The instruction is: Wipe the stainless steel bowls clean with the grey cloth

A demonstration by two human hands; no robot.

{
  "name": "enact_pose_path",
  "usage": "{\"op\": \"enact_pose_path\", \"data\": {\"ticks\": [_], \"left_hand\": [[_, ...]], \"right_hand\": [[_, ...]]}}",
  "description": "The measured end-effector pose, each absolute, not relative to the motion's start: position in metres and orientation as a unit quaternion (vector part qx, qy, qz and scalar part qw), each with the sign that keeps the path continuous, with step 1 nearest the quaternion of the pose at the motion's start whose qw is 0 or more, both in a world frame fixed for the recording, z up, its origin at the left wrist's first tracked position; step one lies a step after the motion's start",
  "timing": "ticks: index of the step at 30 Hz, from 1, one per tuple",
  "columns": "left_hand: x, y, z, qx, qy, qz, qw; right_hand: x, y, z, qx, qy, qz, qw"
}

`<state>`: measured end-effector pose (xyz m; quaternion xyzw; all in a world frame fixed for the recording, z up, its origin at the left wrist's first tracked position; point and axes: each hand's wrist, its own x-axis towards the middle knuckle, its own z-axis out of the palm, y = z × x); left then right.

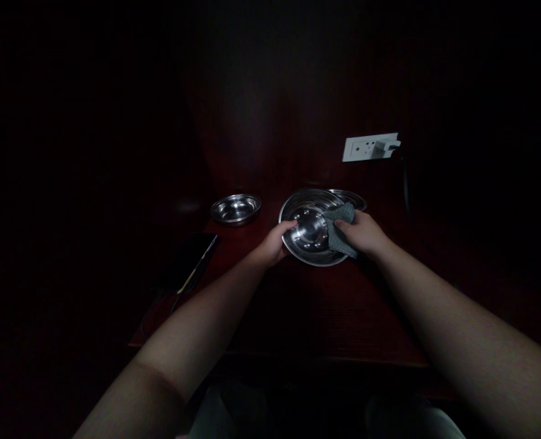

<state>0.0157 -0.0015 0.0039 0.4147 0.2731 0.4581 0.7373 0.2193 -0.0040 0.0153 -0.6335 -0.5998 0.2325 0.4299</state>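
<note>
1. While the left hand (272,245) holds the shiny metal bowl (310,230) by its left rim, the right hand (364,233) has a grey-green cloth (338,228) against the bowl's right side.
2. Left grip: closed on the rim, thumb over the inner side, fingers around the outside and mostly hidden.
3. Right grip: closed on the cloth, thumb on top; other fingers largely out of sight behind it. Cloth overlaps the inside of the bowl and reaches past its right rim.
4. Bowl location: between both hands, above the middle of the dark red desk (325,317), tilted so its inside faces the camera. Can't tell whether its underside touches the desk.
5. Ring of small bright spots around the bowl's base. Holes, bumps or reflections: can't tell.
6. Second metal piece (353,197) just behind the bowl, on the right, partly covered by bowl and cloth.
7. Small metal dish (236,210) upright on the desk, left of the bowl and well apart from it.
8. Dark phone-like slab (188,259) at the desk's left side, nearer the camera than the dish.
9. White wall socket (359,148) behind, upper right, plug (391,146) in its right end.
</note>
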Motion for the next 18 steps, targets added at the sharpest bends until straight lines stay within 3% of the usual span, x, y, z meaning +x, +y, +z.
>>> {"op": "enact_pose_path", "data": {"ticks": [18], "left_hand": [[0.021, -0.0062, 0.0041, 0.406, 0.264, 0.467, 0.74]], "right_hand": [[0.2196, -0.0025, 0.0151, -0.642, -0.602, 0.215, 0.423]]}}
